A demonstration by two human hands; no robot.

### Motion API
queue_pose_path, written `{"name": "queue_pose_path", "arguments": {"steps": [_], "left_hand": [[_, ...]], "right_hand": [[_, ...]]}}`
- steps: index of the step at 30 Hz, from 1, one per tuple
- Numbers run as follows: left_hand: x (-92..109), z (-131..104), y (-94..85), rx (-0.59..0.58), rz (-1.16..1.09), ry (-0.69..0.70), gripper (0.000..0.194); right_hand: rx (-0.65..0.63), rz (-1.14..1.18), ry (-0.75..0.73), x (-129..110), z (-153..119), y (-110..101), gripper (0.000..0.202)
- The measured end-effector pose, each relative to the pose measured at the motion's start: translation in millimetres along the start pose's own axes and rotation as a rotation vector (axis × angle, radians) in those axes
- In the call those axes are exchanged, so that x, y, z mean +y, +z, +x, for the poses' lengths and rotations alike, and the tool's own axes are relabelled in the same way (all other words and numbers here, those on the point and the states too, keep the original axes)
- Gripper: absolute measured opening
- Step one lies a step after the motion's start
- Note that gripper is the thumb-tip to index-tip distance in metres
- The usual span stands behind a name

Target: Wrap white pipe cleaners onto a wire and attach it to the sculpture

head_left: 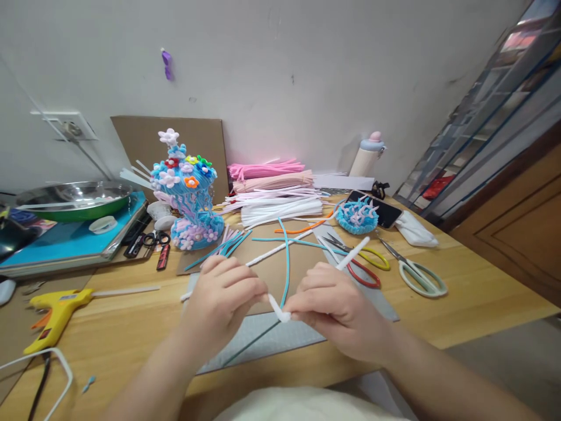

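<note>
My left hand (225, 298) and my right hand (333, 307) face each other over the grey mat (267, 348). Between them a white pipe cleaner (277, 307) shows a bend close to my right fingertips. Both hands pinch it, and a white end sticks out above my right hand. Beneath and beyond the hands lie blue pipe cleaners (287, 257), an orange one (302, 230) and a brown board (302, 269). Bundles of white pipe cleaners (283, 209) and pink ones (267, 169) are stacked by the wall.
A flower-covered blue ornament (188, 181) stands at back left. Yellow glue gun (61, 310) and metal bowl (83, 199) are on the left. On the right are red-and-yellow-handled scissors (366, 275), pale green scissors (421, 278), a blue fringed piece (357, 216) and a bottle (367, 156).
</note>
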State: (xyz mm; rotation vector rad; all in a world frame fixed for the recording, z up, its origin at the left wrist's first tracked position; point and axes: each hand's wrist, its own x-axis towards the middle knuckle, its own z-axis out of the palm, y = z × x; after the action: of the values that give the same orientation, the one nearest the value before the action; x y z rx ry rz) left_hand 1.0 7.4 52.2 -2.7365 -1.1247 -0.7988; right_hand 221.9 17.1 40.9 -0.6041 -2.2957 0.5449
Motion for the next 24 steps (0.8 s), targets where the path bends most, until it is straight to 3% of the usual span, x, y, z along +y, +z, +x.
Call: {"name": "queue_pose_path", "arguments": {"steps": [3, 7, 10, 14, 17, 19, 24], "left_hand": [[12, -6, 23.9, 0.055, -0.094, 0.018, 0.012], [39, -17, 46.9, 0.125, -0.026, -0.090, 0.016], [45, -18, 39.5, 0.070, 0.110, -0.070, 0.014], [27, -10, 8.8, -0.028, 0.169, -0.004, 0.012], [8, -5, -6.4, -0.065, 0.098, 0.041, 0.012], [1, -4, -5.2, -0.067, -0.048, 0.042, 0.014], [19, -9, 29.6, 0.089, -0.298, -0.093, 0.015]], "right_hand": [[0.125, 0.129, 0.116, -1, 1, 3, 0.015], [0.224, -0.101, 0.245, 4, -1, 15, 0.016], [0.180, -0.337, 0.229, 5, -3, 19, 0.018], [0.035, -0.441, 0.166, 2, -5, 11, 0.020], [-0.101, -0.253, 0.118, -3, -5, 0, 0.018], [-0.141, -0.060, 0.110, -6, -3, -6, 0.017], [0.082, 0.210, 0.229, -7, 0, -2, 0.022]]}}
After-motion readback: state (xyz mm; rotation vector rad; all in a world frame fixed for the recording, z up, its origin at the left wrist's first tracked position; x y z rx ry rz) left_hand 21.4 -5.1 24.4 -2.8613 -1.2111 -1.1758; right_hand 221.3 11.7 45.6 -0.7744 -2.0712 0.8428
